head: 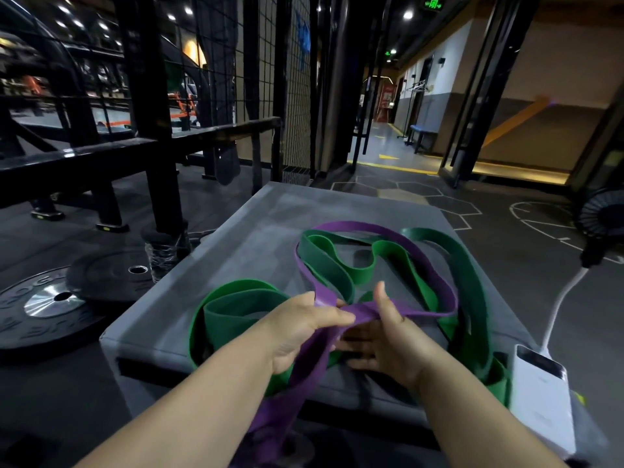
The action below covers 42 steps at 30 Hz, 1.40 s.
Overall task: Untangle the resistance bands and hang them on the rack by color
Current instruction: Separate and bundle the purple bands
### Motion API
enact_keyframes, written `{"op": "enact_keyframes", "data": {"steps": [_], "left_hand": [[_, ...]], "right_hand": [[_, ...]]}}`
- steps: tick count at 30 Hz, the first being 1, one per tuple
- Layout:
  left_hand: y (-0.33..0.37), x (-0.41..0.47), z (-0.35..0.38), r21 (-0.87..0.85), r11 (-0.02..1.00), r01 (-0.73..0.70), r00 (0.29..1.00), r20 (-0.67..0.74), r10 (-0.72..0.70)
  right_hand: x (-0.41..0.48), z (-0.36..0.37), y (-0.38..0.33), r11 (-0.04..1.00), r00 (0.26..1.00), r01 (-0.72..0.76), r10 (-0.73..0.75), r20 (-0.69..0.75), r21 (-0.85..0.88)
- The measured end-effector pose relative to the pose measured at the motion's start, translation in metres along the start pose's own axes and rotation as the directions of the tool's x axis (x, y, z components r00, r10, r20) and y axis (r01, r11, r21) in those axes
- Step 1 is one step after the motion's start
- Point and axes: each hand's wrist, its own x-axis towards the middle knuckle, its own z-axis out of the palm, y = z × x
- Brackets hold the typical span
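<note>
A purple resistance band loops across the grey padded box, tangled with green bands that lie in coils left and right. My left hand pinches the purple band where it crosses near the box's front. My right hand has the same band running over its palm, the thumb raised beside the band and the fingers pointing left beneath it. A length of purple band hangs down between my forearms. A green coil sits by my left wrist.
Black weight plates lie on the floor to the left, beside a glass. A black frame and wire mesh stand behind. A white power bank with a cable rests at the box's right corner. A fan stands at the right.
</note>
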Motion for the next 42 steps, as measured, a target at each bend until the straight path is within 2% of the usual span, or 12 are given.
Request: {"op": "enact_keyframes", "data": {"steps": [4,8,13,15,18,20,23,26,28,33,37,42], "left_hand": [[0.001,-0.007,0.002,0.181,0.983,0.001,0.999,0.036,-0.007],[0.004,-0.013,0.005,0.083,0.997,-0.005,0.997,0.072,-0.001],[-0.01,-0.023,0.021,0.286,0.958,-0.025,0.948,0.312,-0.068],[-0.022,-0.019,0.025,0.521,0.853,-0.035,0.94,0.307,-0.149],[-0.032,-0.008,0.02,0.87,0.472,-0.142,0.952,0.25,-0.174],[-0.032,-0.004,0.015,0.888,0.452,-0.087,0.953,0.206,-0.221],[-0.026,-0.001,0.005,0.777,0.627,0.056,0.957,0.138,-0.257],[-0.017,0.007,-0.003,0.386,0.901,0.198,0.98,-0.052,-0.193],[-0.011,0.016,-0.007,0.167,0.965,0.203,0.976,-0.116,-0.186],[-0.01,0.048,-0.008,-0.171,0.948,0.268,0.955,-0.078,-0.285],[-0.007,0.069,0.001,-0.279,0.923,0.265,0.942,-0.132,-0.31],[0.022,0.103,-0.002,-0.418,0.895,0.159,0.938,-0.219,-0.269]], "right_hand": [[0.003,-0.008,-0.009,0.996,0.997,0.012,-0.006,-0.072,0.087],[0.005,-0.019,-0.016,0.943,0.99,0.08,-0.036,-0.139,0.324],[0.001,-0.016,-0.021,0.959,0.994,-0.109,0.098,0.056,0.261],[0.002,-0.006,-0.02,0.948,0.987,-0.156,0.139,0.082,0.277],[0.005,0.0,-0.017,0.928,0.99,-0.138,0.133,0.038,0.345],[0.009,0.0,-0.014,0.92,0.992,-0.106,0.126,-0.03,0.376],[0.009,-0.002,-0.011,0.966,0.984,-0.071,0.108,-0.139,0.247],[0.001,0.002,-0.011,0.993,0.988,-0.061,0.075,-0.133,0.105],[-0.005,0.004,-0.011,0.998,0.992,-0.056,0.058,-0.11,0.026],[-0.013,0.012,-0.005,0.973,0.999,0.037,-0.029,0.037,-0.229],[-0.014,0.01,-0.006,0.964,0.992,0.064,-0.033,0.124,-0.258],[-0.009,-0.001,-0.008,0.959,0.997,0.061,-0.042,0.072,-0.277]]}}
